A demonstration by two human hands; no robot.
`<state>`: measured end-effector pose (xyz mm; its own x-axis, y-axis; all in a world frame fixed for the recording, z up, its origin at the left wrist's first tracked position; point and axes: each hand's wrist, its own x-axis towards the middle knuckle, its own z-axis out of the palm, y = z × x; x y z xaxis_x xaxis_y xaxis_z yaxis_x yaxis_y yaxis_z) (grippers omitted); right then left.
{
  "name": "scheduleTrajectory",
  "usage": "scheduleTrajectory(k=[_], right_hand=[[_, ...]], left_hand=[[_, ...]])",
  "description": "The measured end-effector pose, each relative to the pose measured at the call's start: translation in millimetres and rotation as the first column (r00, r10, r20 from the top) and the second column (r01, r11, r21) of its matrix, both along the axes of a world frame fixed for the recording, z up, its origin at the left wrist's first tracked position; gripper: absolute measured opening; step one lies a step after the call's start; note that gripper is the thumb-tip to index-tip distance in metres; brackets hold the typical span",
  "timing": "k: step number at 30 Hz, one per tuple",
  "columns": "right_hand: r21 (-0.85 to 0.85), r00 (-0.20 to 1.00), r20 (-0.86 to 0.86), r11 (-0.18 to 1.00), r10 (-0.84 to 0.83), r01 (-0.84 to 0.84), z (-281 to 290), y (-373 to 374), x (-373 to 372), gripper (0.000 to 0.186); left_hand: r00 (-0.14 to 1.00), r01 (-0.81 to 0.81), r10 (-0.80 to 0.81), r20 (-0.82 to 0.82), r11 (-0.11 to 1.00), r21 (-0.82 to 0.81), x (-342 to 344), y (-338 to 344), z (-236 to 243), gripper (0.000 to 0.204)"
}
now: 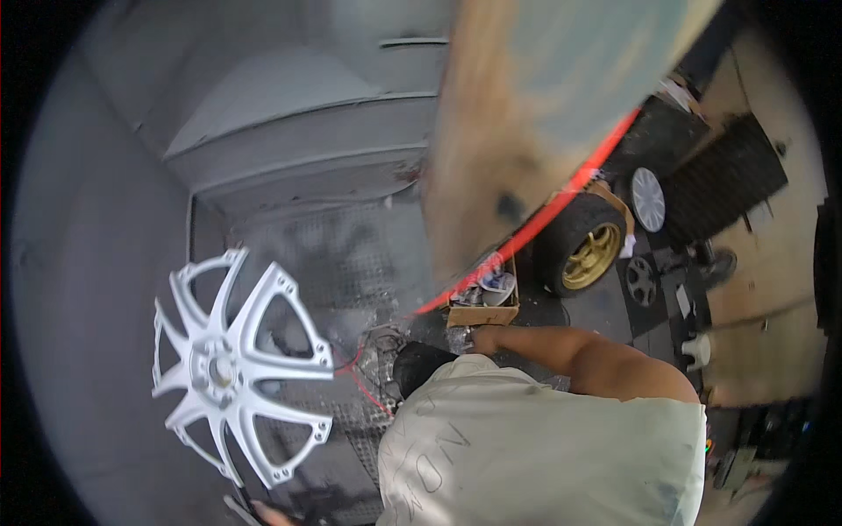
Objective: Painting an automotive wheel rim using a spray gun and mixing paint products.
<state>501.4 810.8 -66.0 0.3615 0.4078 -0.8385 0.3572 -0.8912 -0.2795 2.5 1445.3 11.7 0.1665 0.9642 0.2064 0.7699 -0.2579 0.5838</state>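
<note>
A silver multi-spoke wheel (221, 373) faces me on the left. My left hand (274, 515) shows only in part at the lower edge, just below the wheel's rim. It seems closed around a dark, thin shape that reaches toward the wheel; what this is I cannot make out. My right arm, bare from the shoulder, stretches across to my right hand (479, 340), near my waist. Its fingers look curled against a small silvery thing (458, 338), too unclear to name. A red hose (373, 392) runs between the wheel and my cream shirt (544, 447).
Beyond my right hand stands a cardboard box (482, 315) with crumpled contents. A tyre on a gold rim (589, 250), a silver wheel cover (648, 200) and a dark wheel (641, 280) lie farther right. A large blurred red-edged panel (526, 114) crosses the top. Grey walls (96, 263) rise at left.
</note>
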Motion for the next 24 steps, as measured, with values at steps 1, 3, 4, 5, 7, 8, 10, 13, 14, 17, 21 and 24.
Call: scheduleTrajectory(k=[1, 3, 4, 5, 7, 8, 10, 13, 14, 17, 21, 24], right_hand=[[-0.016, 0.999, 0.027, 0.999, 0.043, -0.043, -1, -9, -1, 0.067], [-0.022, 0.997, 0.056, 0.998, 0.06, -0.058, 3, -24, 3, 0.067], [0.012, 0.998, 0.063, 1.0, -0.004, 0.003, 9, -29, 7, 0.067], [0.046, 0.996, 0.068, 0.997, -0.06, 0.057, 17, -33, 14, 0.067], [0.117, 0.986, 0.073, 0.983, -0.148, 0.139, 34, -37, 31, 0.067], [0.14, 0.977, 0.108, 0.976, -0.184, 0.168, 41, -35, 40, 0.067], [0.159, 0.984, 0.033, 0.973, -0.175, 0.167, 52, -29, 60, 0.065], [0.196, 0.97, 0.07, 0.956, -0.234, 0.216, 54, -13, 88, 0.068], [0.244, 0.968, 0.045, 0.942, -0.247, 0.229, 52, -6, 97, 0.068], [0.383, 0.956, 0.223, 0.919, -0.193, 0.096, 41, -5, 119, 0.065], [0.401, 0.993, 0.069, 0.914, -0.098, 0.062, 22, -49, 145, 0.068], [0.42, 0.996, 0.043, 0.906, -0.079, 0.054, 0, -118, 164, 0.062]], left_hand=[[0.995, 0.064, -0.075, -0.073, 0.987, -0.145, 13, -33, -41, 0.05], [0.941, 0.233, -0.31, -0.135, 0.884, -0.404, 49, -105, -93, 0.048], [0.895, 0.322, -0.432, -0.116, 0.803, -0.502, 70, -135, -107, 0.047], [0.838, 0.399, -0.54, -0.08, 0.707, -0.583, 91, -162, -115, 0.045], [0.723, 0.506, -0.69, -0.002, 0.532, -0.679, 127, -201, -115, 0.043], [0.682, 0.535, -0.73, 0.032, 0.469, -0.703, 140, -214, -110, 0.042], [0.627, 0.557, -0.777, 0.06, 0.393, -0.731, 159, -232, -99, 0.04], [0.599, 0.535, -0.8, 0.043, 0.359, -0.765, 166, -247, -91, 0.037], [0.597, 0.519, -0.802, 0.027, 0.361, -0.775, 166, -251, -91, 0.036], [0.594, 0.462, -0.803, -0.042, 0.384, -0.8, 159, -264, -96, 0.033], [0.492, 0.533, -0.869, -0.048, 0.345, -0.773, 159, -287, -95, 0.029], [0.648, 0.358, -0.754, -0.106, 0.426, -0.831, 151, -345, -85, 0.03]])
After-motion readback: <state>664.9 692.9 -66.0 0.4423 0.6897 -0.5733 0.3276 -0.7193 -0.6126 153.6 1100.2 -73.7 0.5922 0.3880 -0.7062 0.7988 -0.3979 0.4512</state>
